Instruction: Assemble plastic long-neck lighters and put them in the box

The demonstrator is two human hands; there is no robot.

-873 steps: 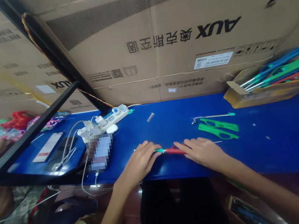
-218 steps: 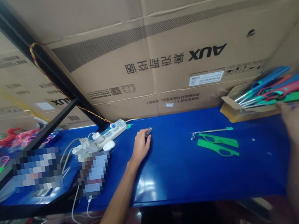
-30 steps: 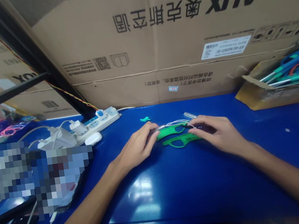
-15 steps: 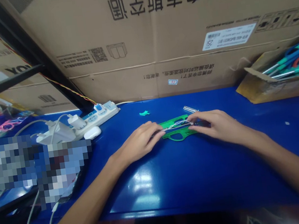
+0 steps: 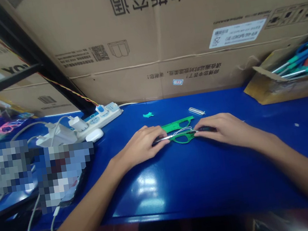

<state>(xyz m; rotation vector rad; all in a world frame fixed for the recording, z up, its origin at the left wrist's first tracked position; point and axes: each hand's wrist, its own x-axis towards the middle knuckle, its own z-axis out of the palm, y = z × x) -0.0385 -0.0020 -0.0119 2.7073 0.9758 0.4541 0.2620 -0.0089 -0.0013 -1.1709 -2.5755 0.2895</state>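
Observation:
My left hand (image 5: 148, 142) is closed, thumb and fingers pinching the left end of a slim silver-and-dark bar (image 5: 169, 137). At the bar's other end, the fingers of my right hand (image 5: 222, 128) are also closed on it, with a black part showing in the grip. Thin white wires (image 5: 184, 129) loop above the bar between the hands. Behind it a green plastic piece (image 5: 172, 126) with an oval opening lies on the table. A second green looped piece (image 5: 181, 140) shows just below the bar, partly covered by it.
On the blue table (image 5: 163, 183) lie a silver metal piece (image 5: 196, 111) and a small teal scrap (image 5: 148, 114). A power strip (image 5: 103, 119) with chargers, a white case (image 5: 94, 135) and a phone (image 5: 68, 177) are left. An open carton (image 5: 264, 86) of coloured tools stands right.
Both hands have shifted slightly, and the bar now lies lower over the green pieces, so the rear green piece shows apart from the front one. The camera view has tilted slightly.

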